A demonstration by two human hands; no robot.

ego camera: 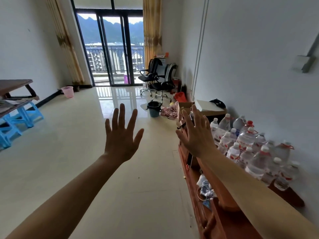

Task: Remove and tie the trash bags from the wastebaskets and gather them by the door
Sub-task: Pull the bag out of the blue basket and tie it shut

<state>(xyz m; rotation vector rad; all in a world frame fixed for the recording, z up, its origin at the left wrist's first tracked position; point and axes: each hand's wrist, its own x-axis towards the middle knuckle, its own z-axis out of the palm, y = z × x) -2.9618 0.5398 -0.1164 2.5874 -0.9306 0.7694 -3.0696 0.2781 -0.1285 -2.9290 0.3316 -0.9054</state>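
Both my arms reach forward over the tiled floor. My left hand has its fingers spread and holds nothing. My right hand is spread the same way and is empty. A blue wastebasket lined with a dark trash bag stands on the floor ahead, well beyond my hands. A pink wastebasket stands by the left wall near the curtain; I cannot tell whether it holds a bag. Neither hand touches either basket.
A low wooden cabinet along the right wall carries several water bottles and boxes. Two office chairs stand near the glass balcony door. Pink clutter lies beside the blue basket. Blue stools under a table sit at left.
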